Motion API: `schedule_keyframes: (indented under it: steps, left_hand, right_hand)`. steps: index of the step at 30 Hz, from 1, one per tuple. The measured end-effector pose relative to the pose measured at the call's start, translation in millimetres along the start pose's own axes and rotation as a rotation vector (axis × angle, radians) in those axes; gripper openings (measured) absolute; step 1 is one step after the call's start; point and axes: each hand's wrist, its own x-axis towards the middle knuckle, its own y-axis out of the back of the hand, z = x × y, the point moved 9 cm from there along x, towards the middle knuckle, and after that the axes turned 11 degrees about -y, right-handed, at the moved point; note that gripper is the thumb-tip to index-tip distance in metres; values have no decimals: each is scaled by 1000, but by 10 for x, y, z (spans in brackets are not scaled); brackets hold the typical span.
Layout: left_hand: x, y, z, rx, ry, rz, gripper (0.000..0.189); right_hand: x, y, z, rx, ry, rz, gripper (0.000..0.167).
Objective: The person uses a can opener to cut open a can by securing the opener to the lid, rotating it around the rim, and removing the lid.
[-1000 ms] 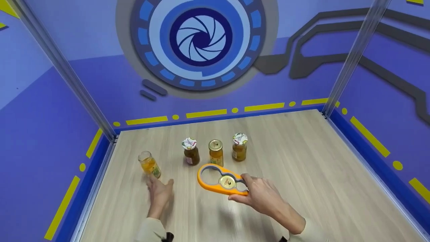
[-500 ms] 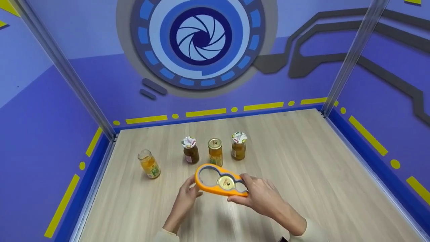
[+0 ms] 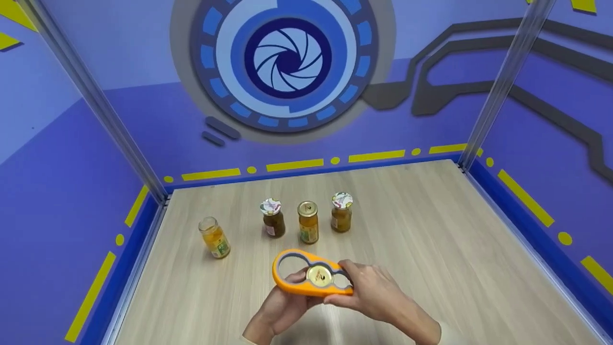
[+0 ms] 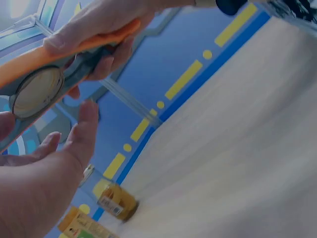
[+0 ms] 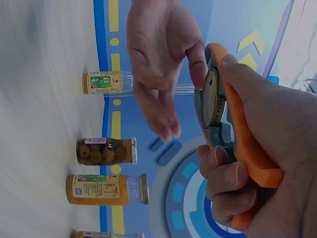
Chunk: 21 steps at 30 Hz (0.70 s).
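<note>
My right hand (image 3: 380,293) grips an orange jar opener (image 3: 306,290) with grey-lined round holes. A gold jar lid (image 3: 319,276) sits in its middle hole; the right wrist view shows the lid (image 5: 211,98) edge-on against the grey lining. Beneath the opener's left half is my left hand (image 3: 286,306), palm up with fingers loosely extended. In the right wrist view its thumb tip meets the lid's underside region, while the left wrist view shows its other fingers (image 4: 85,131) apart from the opener. An uncovered glass jar of yellow fruit (image 3: 214,238) stands at the left.
Three lidded jars stand in a row behind the hands: a dark one (image 3: 274,223) with a patterned lid, a yellow one (image 3: 309,227) with a gold lid, and an olive-coloured one (image 3: 341,218). Blue printed walls (image 3: 143,124) enclose the wooden tabletop (image 3: 431,230) at back and sides.
My left hand has left the uncovered jar, moved right and come under the jar opener. The opener, still in my right hand with the lid, has come slightly lower and nearer.
</note>
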Motion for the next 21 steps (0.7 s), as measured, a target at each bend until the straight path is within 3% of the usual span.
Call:
schedule_keyframes:
  steps: [4,13,21]
  left_hand:
    - [-38,-27,-76,-78,15,-3,56]
    - [-95,44,-152,-142,28,102,57]
    - [-115,19,-137,-185,-8,61,53]
  right_hand:
    - [-14,-46,-8,33,42,-26,65]
    - [-9,-119,-17,45,126,-36,61]
    - [7,-147,-6,33,119,-58,63]
